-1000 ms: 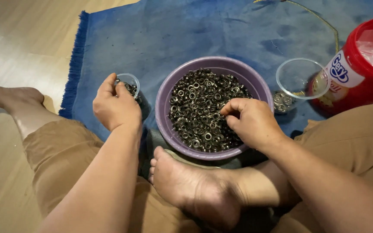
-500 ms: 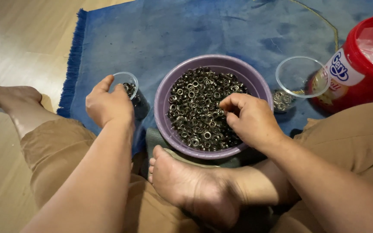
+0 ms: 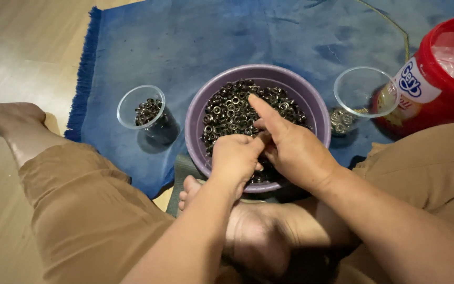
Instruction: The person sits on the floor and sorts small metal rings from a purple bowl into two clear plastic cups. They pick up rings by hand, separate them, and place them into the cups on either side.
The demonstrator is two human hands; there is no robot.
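Now the small clear plastic cup (image 3: 144,111) with a shallow heap of dark metal eyelets in it stands alone on the blue fringed cloth mat (image 3: 195,42), left of the bowl. Half a second ago the left hand (image 3: 236,158) was wrapped round that cup; it has since let go and crossed to the round purple plastic bowl (image 3: 202,113), so the cup sits upright and untouched, well apart from either hand.

In the middle, both hands meet over the near half of the bowl, above the loose heap of dark ring-shaped eyelets (image 3: 232,108) that fills it. The left hand's fingers are curled in and pressed together, knuckles up; whether they pinch an eyelet underneath cannot be told. The right hand (image 3: 295,152) touches it on its thumb side, with the forefinger stretched straight out across the heap and the other fingers folded. It has kept its place in the bowl throughout. As a judgement, the work has shifted from one hand picking to both hands handling pieces together.

Further right, a second clear plastic cup (image 3: 366,92) stands just beside the bowl's rim with pale metal pieces at its bottom, and behind it a red plastic tub (image 3: 447,79) lined with clear film. The person's bare foot (image 3: 253,236) lies below the bowl.
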